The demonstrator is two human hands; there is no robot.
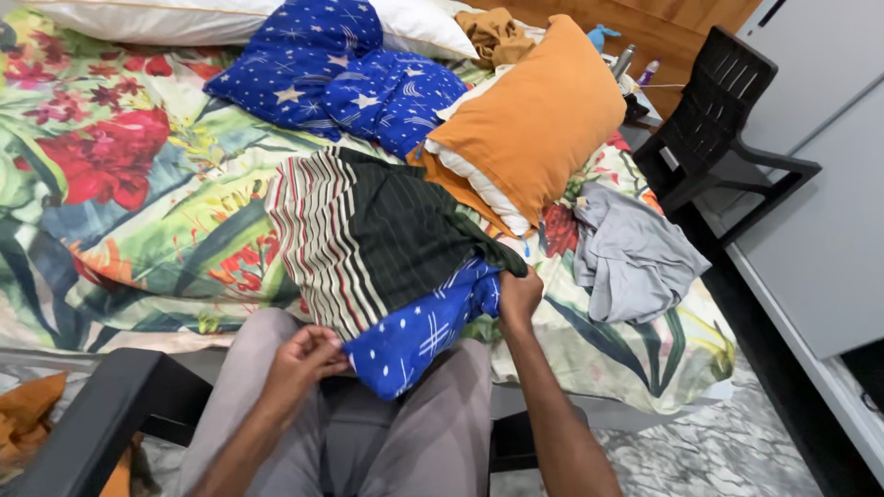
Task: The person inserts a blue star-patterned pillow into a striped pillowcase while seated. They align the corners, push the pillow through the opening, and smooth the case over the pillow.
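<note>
A folded cloth, dark green with cream and red stripes, lies at the bed's edge over my lap. A blue patterned part of it hangs below. My left hand pinches the lower left corner of the blue part. At the right edge, my right hand grips the cloth where green meets blue. Both hands are closed on the fabric.
The bed has a floral sheet. On it lie an orange pillow, a blue star-print cloth and a crumpled grey garment. A black plastic chair stands at the right near grey cabinets. I sit on a black chair.
</note>
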